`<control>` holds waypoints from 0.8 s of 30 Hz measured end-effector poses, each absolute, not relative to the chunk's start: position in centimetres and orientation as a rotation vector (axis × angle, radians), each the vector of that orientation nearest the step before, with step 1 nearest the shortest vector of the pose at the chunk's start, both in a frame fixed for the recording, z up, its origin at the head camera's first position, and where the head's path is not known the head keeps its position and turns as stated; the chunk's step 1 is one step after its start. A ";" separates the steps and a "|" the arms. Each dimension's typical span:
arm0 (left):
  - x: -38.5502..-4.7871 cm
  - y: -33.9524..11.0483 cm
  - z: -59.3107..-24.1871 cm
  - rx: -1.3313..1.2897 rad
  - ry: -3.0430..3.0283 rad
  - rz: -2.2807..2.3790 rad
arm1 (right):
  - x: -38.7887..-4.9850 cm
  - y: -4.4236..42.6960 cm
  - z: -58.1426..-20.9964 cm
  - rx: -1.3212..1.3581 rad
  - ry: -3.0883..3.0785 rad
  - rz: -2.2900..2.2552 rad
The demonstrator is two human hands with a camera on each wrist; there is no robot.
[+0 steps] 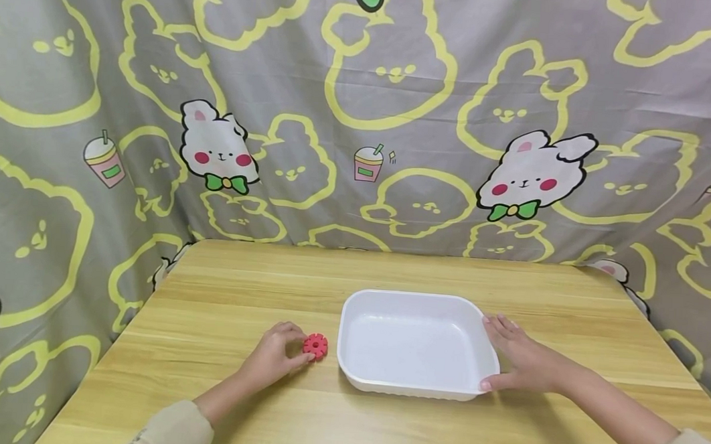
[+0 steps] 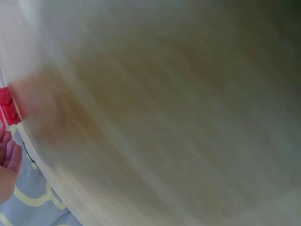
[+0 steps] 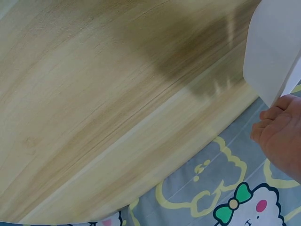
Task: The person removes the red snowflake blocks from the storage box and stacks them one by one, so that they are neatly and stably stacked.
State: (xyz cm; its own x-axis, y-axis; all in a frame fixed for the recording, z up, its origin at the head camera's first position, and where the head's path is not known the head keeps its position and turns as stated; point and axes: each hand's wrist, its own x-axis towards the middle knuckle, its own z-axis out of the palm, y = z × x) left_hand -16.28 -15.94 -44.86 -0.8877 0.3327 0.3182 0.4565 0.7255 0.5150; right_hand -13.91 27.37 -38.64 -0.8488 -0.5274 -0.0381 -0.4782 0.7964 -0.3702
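Note:
A small red notched disc [image 1: 315, 346] stands on the wooden table, left of a white rectangular tray [image 1: 417, 389]. In the left wrist view it shows as a short red stack [image 2: 9, 106] with toothed sides. My left hand [image 1: 280, 350] pinches its near side, thumb in front and fingers behind. My right hand [image 1: 523, 358] holds the tray at its right end, the thumb at the front corner and the fingers farther back along the rim. Seen from the right wrist, the fingers [image 3: 277, 121] are bent against the tray's edge.
The wooden table [image 1: 256, 277] carries both things. A grey curtain [image 1: 303, 65] with yellow outlines and white rabbit prints hangs behind it and at both sides.

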 end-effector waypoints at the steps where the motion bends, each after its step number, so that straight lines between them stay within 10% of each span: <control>1: -16.3 -16.0 -44.9 -0.634 -2.724 -0.891 | -13.9 27.4 -38.7 -0.801 2.845 -0.530; 24: -16.6 -17.5 -43.5 -0.538 -2.678 -0.914 | -14.0 27.4 -38.9 -0.797 2.832 -0.577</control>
State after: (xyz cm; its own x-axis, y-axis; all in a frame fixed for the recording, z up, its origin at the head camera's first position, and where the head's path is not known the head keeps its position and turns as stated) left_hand -16.63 -17.54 -43.50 -0.8974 0.2593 0.3569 0.4234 0.7335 0.5317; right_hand -13.97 27.36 -38.91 -0.8490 -0.5274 -0.0334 -0.4723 0.7856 -0.3998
